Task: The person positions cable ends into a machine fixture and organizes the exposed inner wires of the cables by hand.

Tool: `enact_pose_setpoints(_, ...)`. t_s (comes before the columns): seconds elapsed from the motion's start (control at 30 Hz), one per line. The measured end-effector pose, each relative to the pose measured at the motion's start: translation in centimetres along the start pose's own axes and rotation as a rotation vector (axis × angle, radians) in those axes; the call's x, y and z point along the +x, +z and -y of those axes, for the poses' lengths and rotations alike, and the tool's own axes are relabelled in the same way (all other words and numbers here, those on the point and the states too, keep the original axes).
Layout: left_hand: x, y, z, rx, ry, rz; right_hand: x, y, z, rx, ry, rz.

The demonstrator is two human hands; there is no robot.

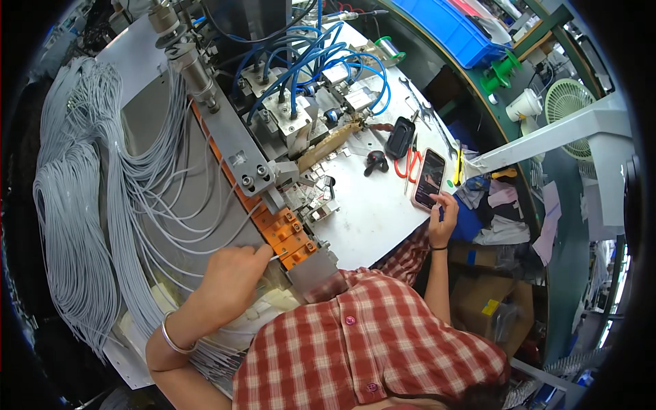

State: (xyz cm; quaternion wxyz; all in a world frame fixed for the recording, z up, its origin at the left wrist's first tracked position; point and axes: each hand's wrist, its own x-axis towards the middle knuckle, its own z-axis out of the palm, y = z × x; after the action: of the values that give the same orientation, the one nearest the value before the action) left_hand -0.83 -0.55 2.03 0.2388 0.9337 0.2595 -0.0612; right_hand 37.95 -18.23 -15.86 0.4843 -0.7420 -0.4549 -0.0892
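Pinching wire, left hand curled; right hand at phone.

Cable bundles lay left of the machine; on the bench to its right lay a phone — a case at its rear left, wrenches behind — while a fan stood farther right.

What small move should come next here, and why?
Probably bring the right hand from the phone toward the orange fixture, since the left hand is alone there, with a pale strand showing between it and the fixture.
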Motion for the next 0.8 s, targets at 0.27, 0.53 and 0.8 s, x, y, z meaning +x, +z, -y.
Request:
enact_pose_setpoints(0.27, -0.3, 0.2, -0.1, 0.016, -0.007, 0.003, -0.3, -0.4, 0.0, -0.091, -0.091, 0.055)
enact_pose_setpoints(0.53, -0.1, 0.4, 0.1, -0.002, 0.004, -0.020, -0.1, -0.5, 0.4, -0.134, -0.134, 0.024)
enact_pose_setpoints(0.8, -0.2, 0.4, 0.0, -0.004, 0.005, -0.016, 0.0, -0.3, -0.6, -0.138, -0.088, 0.082)
